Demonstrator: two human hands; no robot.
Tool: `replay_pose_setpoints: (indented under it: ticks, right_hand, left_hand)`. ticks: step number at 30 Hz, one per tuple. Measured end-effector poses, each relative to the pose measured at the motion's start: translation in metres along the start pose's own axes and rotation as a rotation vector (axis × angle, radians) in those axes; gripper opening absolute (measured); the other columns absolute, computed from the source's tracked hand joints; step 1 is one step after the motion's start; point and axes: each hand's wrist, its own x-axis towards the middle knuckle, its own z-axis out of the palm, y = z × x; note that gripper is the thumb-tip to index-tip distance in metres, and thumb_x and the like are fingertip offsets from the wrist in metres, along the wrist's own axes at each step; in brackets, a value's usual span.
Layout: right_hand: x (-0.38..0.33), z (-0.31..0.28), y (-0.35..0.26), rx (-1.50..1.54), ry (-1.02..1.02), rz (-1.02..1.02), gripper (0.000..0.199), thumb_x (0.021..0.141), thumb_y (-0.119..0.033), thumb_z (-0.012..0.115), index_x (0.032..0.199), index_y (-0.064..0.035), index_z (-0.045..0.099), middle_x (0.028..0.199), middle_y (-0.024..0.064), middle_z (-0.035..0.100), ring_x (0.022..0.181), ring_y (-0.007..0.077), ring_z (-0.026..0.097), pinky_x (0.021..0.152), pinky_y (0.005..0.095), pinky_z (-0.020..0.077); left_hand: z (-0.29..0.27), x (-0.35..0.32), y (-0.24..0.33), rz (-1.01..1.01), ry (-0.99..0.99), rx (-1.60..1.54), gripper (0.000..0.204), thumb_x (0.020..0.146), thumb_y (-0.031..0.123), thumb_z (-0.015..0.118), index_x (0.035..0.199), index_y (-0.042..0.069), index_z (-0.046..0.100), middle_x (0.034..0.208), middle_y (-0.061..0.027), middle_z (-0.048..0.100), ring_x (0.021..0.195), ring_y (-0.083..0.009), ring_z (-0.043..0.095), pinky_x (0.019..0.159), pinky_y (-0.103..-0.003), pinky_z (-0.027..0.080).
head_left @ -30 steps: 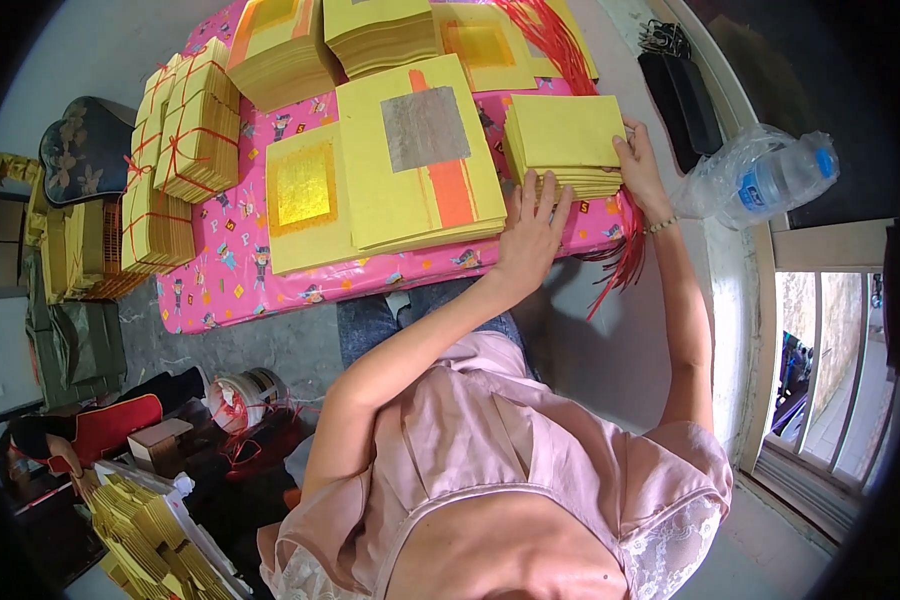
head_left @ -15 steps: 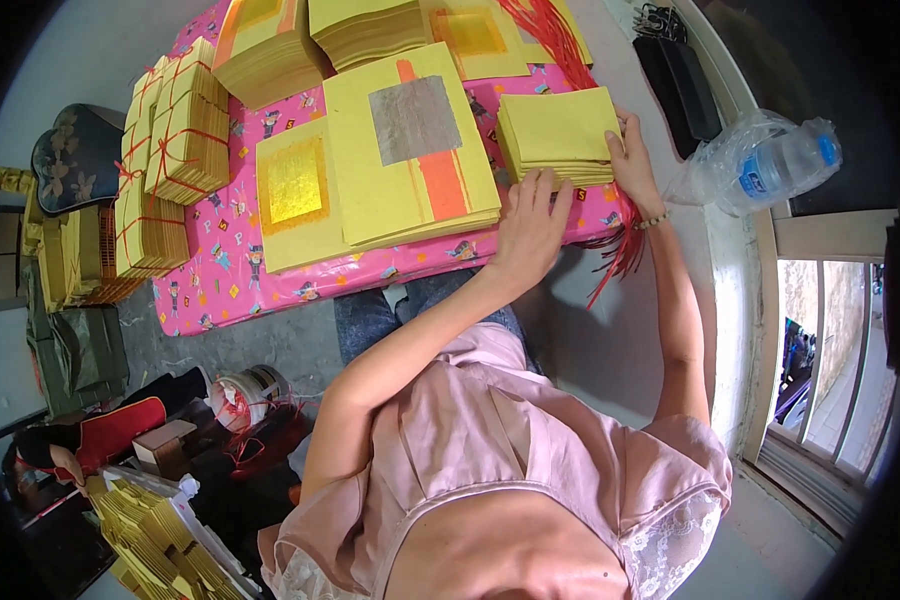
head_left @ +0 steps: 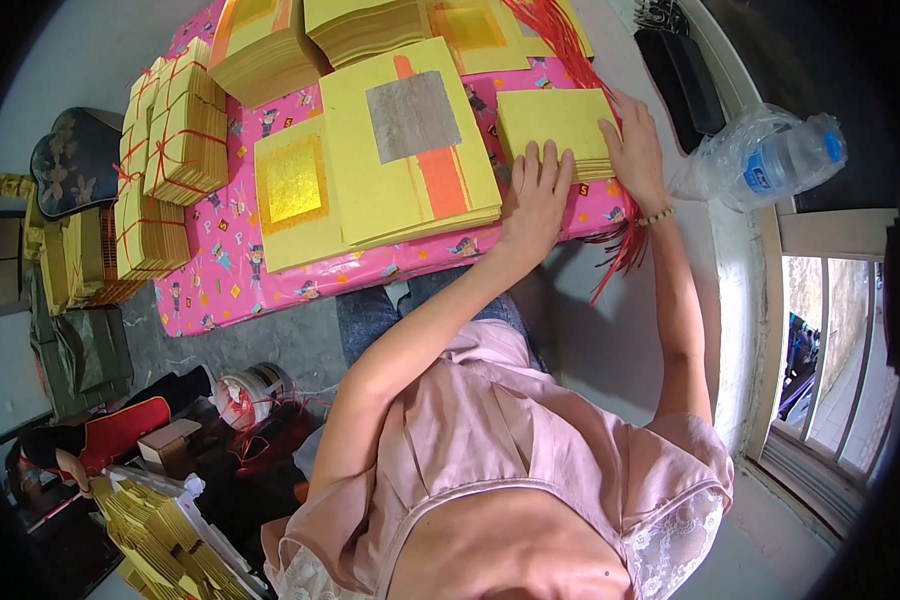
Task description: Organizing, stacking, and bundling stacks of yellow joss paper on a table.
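A stack of folded yellow paper sheets (head_left: 550, 112) lies at the right end of the table. My left hand (head_left: 538, 196) is open, its spread fingers resting against the near edge of this stack. Along the stack's right side my right hand (head_left: 638, 150) lies open, fingers stretched forward and thumb at the near right corner. Just left of my left hand is a pile of larger yellow sheets (head_left: 360, 205), the top one bearing a silver square and an orange stripe. A sheet with a gold square (head_left: 295, 190) shows from under that pile.
Red strings (head_left: 560, 45) run down the table's right side past my right hand. Red-tied yellow bundles (head_left: 185, 130) stand at the left on the pink cloth (head_left: 220, 300); thick stacks (head_left: 270, 60) are behind. A bagged plastic bottle (head_left: 785, 165) lies right. A person's hand (head_left: 73, 470) shows lower left.
My right hand has slid forward along the stack's side, its fingers straightening. My left fingers have moved up slightly against the near edge. The stack's edges look more even.
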Motion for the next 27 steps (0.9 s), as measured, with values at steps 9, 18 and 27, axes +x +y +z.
replay_pose_setpoints:
  ticks: [9, 18, 27]
  right_hand:
    - [-0.008, 0.041, 0.02, 0.028, -0.142, -0.285, 0.058, 0.104, -0.035, 0.045, 0.154, -0.0081, 0.033, 0.162, 0.0194, 0.023, 0.151, 0.0395, 0.014, 0.122, 0.0474, 0.0187]
    - [-0.006, 0.044, 0.022, 0.057, -0.109, -0.356, 0.056, 0.104, -0.03, 0.045, 0.153, -0.0054, 0.033, 0.162, 0.0194, 0.022, 0.15, 0.0405, 0.014, 0.122, 0.0473, 0.0163]
    - [0.005, 0.032, 0.021, 0.055, -0.164, -0.334, 0.049, 0.104, -0.03, 0.047, 0.147, -0.0083, 0.046, 0.157, 0.0212, 0.034, 0.146, 0.0431, 0.027, 0.121, 0.0474, 0.0211]
  left_hand:
    - [0.007, -0.009, 0.0, 0.021, -0.032, 0.12, 0.091, 0.081, 0.032, 0.072, 0.154, 0.001, 0.029, 0.155, -0.0232, 0.031, 0.143, -0.0437, 0.028, 0.118, -0.051, 0.022]
    - [0.004, -0.014, 0.002, -0.012, -0.057, -0.073, 0.089, 0.085, 0.037, 0.066, 0.154, -0.001, 0.026, 0.159, -0.0245, 0.024, 0.148, -0.0441, 0.019, 0.121, -0.052, 0.016]
    - [0.001, -0.008, -0.001, -0.024, 0.062, -0.226, 0.094, 0.073, 0.015, 0.073, 0.153, -0.002, 0.027, 0.156, -0.0286, 0.025, 0.146, -0.0468, 0.022, 0.121, -0.053, 0.017]
